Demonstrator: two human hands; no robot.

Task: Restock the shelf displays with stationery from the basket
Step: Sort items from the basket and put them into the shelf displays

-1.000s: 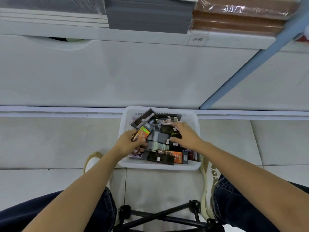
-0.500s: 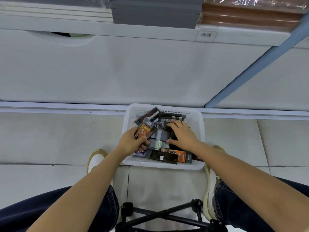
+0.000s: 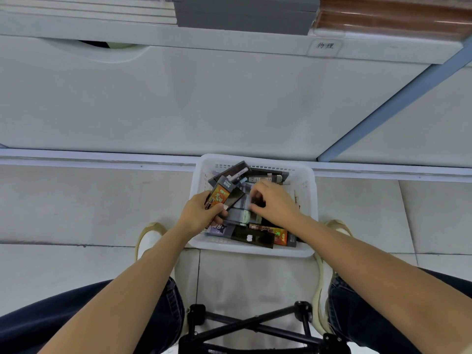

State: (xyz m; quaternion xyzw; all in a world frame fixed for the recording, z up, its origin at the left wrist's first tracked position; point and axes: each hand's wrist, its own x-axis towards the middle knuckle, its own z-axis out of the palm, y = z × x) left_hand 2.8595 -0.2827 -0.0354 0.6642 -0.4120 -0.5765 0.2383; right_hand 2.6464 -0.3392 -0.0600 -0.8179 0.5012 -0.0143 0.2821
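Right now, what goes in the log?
basket: on floor | left hand: grips orange box | right hand: pinches dark box

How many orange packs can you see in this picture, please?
2. One orange pack is held by the left hand over the basket; the other orange pack lies by its near rim, partly covered by a black pack. More may be buried.

White slotted basket on the floor at the shelf base, heaped with long flat stationery packs, mostly black and grey, lying crosswise; the left hand grips one orange-fronted pack tilted up, the right hand pinches a dark pack.
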